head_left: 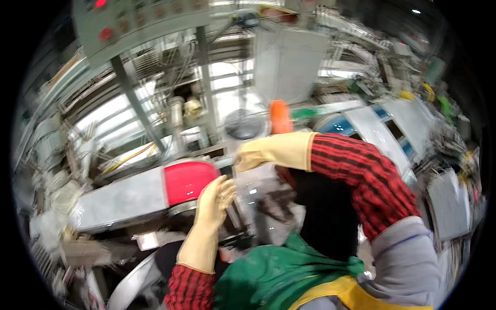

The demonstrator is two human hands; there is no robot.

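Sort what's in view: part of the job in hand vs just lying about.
Likely in the job:
left gloved hand, beside the red panel
right gloved hand, grip unclear

Apparently just around:
upright orange object
grey control box
large pale upright panel

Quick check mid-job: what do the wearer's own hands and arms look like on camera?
The left hand and right hand wear long, pale yellow gloves with wide cuffs over the forearms. Above these come red-and-black striped sleeves. Higher on the right arm, a grey sleeve shows a thin bluish-purple line. Blur hides any finer markings.
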